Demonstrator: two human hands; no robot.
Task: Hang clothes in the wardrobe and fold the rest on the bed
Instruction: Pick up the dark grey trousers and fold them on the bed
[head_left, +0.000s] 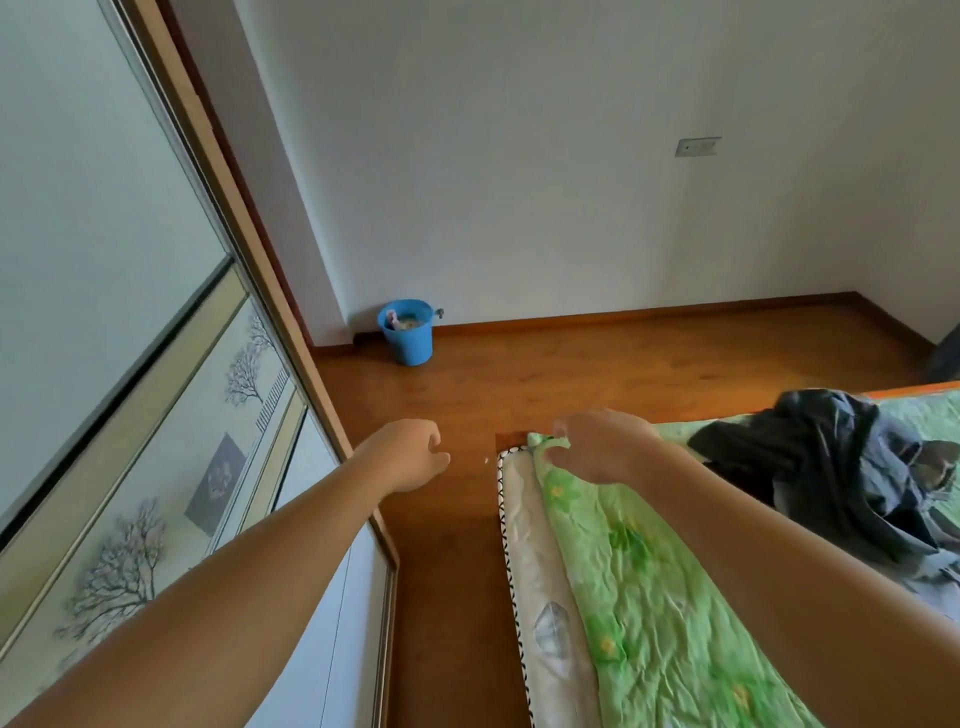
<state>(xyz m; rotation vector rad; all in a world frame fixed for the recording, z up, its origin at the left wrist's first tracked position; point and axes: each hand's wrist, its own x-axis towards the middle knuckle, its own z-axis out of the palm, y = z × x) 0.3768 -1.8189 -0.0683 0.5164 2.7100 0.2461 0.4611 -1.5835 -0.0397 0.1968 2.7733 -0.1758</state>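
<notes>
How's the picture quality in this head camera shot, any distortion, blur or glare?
Head view: wide lens tilts and bows the wardrobe door; light soft and even, no hard shadows or glare; left hand and right hand slightly smeared; dark clothes on the bed lose detail.

The quilt (649, 597) is pale green with yellow-centred flowers; the clothes (831, 457) dark grey-blue; the bucket (408, 338) bright blue; the wardrobe door (130, 561) shows bare grey trees.

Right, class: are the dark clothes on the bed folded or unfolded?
Unfolded: the dark clothes lie in a crumpled heap on the bed, with no flat, squared layers.
</notes>
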